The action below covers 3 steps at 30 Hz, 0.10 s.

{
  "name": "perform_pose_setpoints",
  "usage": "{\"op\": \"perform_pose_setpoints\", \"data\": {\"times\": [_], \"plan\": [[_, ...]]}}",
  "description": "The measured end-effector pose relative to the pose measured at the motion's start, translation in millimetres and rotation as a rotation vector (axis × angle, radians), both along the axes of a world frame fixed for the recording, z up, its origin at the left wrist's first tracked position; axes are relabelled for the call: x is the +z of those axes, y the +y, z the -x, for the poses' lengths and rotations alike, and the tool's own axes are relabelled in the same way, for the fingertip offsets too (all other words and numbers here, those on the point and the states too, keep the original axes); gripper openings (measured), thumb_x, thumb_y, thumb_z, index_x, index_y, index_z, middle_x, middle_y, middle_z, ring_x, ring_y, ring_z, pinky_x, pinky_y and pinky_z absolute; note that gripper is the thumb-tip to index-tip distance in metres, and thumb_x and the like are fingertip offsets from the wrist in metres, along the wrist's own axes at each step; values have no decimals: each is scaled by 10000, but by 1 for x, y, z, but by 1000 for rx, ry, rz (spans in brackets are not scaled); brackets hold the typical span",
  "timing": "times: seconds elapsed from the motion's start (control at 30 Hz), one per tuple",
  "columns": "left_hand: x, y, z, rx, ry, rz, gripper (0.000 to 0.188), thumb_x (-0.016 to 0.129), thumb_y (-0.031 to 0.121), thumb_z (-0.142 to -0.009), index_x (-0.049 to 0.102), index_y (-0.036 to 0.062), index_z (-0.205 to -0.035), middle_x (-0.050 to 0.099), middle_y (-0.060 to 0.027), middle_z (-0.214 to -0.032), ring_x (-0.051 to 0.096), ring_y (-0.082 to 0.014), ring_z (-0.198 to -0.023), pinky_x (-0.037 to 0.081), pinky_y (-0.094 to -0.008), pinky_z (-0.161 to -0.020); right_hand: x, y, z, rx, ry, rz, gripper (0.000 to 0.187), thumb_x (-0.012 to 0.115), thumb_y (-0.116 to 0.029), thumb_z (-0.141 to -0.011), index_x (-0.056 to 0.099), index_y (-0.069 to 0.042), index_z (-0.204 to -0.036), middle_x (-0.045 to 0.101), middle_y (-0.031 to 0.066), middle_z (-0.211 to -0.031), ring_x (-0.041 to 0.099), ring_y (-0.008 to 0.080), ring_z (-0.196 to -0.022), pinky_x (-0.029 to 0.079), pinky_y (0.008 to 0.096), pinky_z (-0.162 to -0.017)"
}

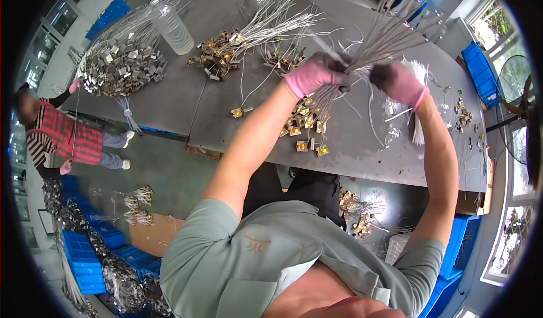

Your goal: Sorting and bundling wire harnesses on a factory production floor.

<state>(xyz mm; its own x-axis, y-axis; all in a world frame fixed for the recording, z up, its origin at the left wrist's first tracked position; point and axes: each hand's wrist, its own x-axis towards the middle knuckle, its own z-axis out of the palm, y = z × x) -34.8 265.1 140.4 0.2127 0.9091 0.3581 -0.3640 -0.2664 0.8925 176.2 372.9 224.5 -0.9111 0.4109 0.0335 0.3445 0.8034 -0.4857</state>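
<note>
My left hand [321, 76], in a pink glove with darkened fingers, is wrapped around a bundle of thin grey wires [376, 45]. The wires fan out up and to the right. Below the hand hang their small square metal ends with brass-coloured centres [305, 117]. Close to the bundle's right side is my right hand [400, 84], gloved the same way, with its fingers curled together; what they hold, if anything, is hidden. Beside it lies a bunch of thin white strips [417, 125].
More wires with brass-coloured ends [218, 55] lie left on the grey table [186, 100]. Farther left are a large heap of silver ends [121, 66] and a clear plastic bottle [171, 28]. Another person [68, 128] stands at the table's left end. Blue crates [82, 261] stand on the floor.
</note>
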Motion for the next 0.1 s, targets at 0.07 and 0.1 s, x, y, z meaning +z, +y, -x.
{"op": "perform_pose_setpoints", "data": {"times": [0.07, 0.1], "plan": [[-2, 0, 7, 88, 59, 61, 524, 764, 97, -752, 536, -69, -1193, 650, -127, -994, 646, -168, -800, 534, -271, -762, -26, 26, -42, 125, -453, -702, 153, 548, -85, -811, 664, -81, -910, 672, 137, -813, 661, 266, -804, 503, 361, -800], [-3, 5, 12, 71, 115, -13, 525, 765, 113, -762, 532, -60, -1200, 657, -129, -1015, 642, -184, -926, 509, -303, -868, -25, 22, -57, 69, -496, -741, 168, 602, -113, -846, 683, -71, -987, 650, 222, -1042, 508, 210, -1214, 251, 381, -1103]]}}
